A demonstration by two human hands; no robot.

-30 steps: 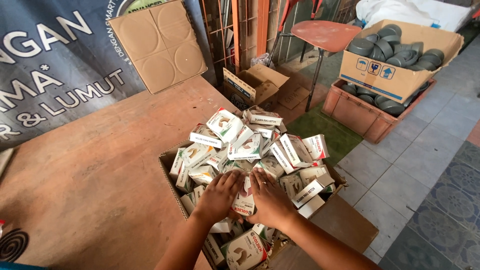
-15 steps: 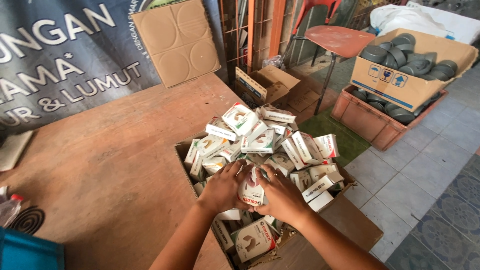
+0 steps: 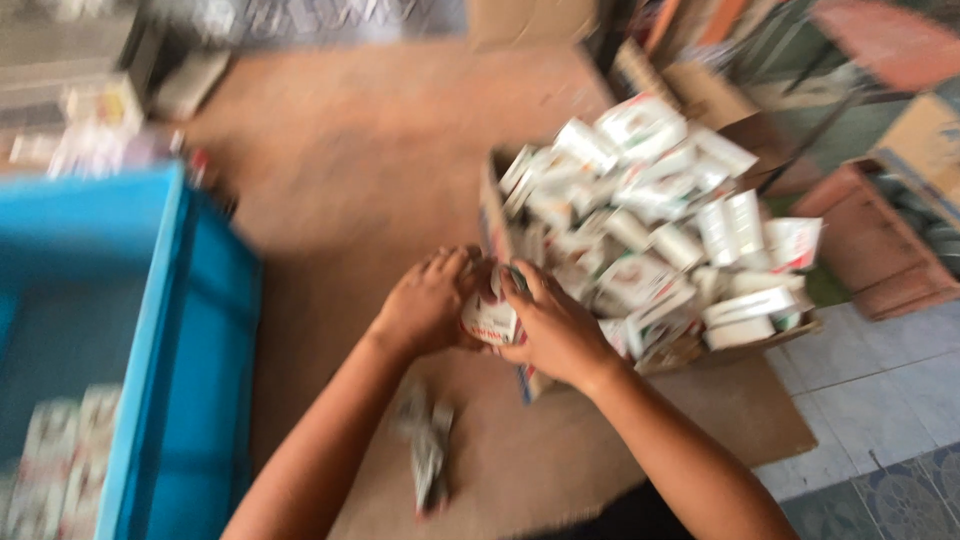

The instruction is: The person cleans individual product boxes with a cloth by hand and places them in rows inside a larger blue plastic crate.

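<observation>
A small white carton [image 3: 489, 320] is clasped between the closed grip of the left hand [image 3: 428, 305] and the right hand [image 3: 556, 330], at the near edge of a cardboard box [image 3: 492, 215] heaped with similar cartons on the wooden tabletop [image 3: 380, 160], beside a blue crate [image 3: 190, 330].

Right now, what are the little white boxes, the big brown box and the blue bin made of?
The little white boxes look like thin printed card: flat faces, folded edges. The one held between the left hand and right hand looks the same. The big brown box seems to be cardboard: dull brown, with bent flaps. The blue bin is probably plastic: smooth, even colour, though blur leaves it uncertain.
</observation>
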